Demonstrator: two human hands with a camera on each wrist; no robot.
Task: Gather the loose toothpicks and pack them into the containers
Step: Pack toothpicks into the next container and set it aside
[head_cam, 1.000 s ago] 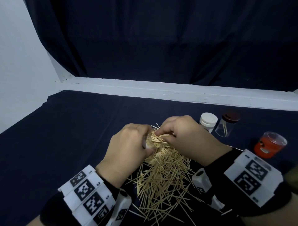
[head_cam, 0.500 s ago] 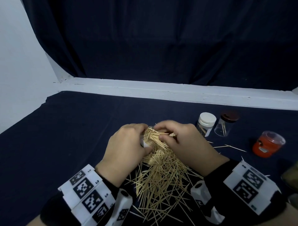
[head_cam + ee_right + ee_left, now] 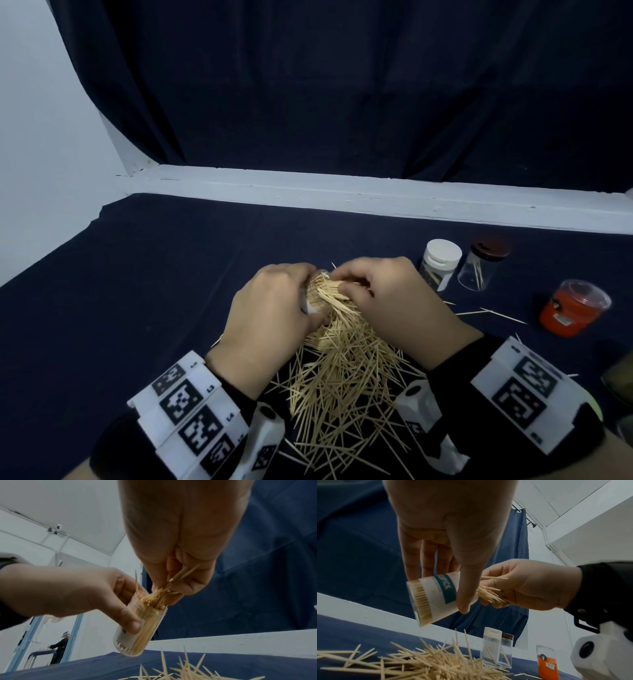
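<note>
Dark navy cloth covers the desk (image 3: 144, 294), with a matching curtain (image 3: 342, 85) hung behind a pale ledge (image 3: 376, 198). At the centre of my head view, my left hand (image 3: 270, 318) has its grip clamped round a clear plastic container (image 3: 435, 599), thumb on one side and fingers on the other. It is a smooth cylinder with a white and teal label, tilted with its open mouth toward 3 o'clock and raised above the cloth. It is packed tight with straight pale wooden toothpicks standing parallel; their ends show through the wall and bristle out of the mouth.

My right hand (image 3: 387, 301) meets that mouth, its grip pinched on a small bundle of toothpicks (image 3: 171, 586), fingertips touching the sticks that poke from the rim.

Below both hands, toward 6 o'clock, the loose toothpicks (image 3: 342, 387) lie in a criss-crossed heap, thin, pointed and matte. A few strays (image 3: 493, 313) lie apart toward 3 o'clock.

Toward 2 o'clock stand two more containers side by side: a white-capped jar (image 3: 440, 263) and a clear jar with a dark brown lid (image 3: 483, 267), the latter holding only a few leaning sticks. Farther out at 3 o'clock sits an orange container with a clear cap (image 3: 572, 311); I cannot tell its contents.

Black sleeves and white marker-printed wristbands (image 3: 185, 414) wrap both wrists.
</note>
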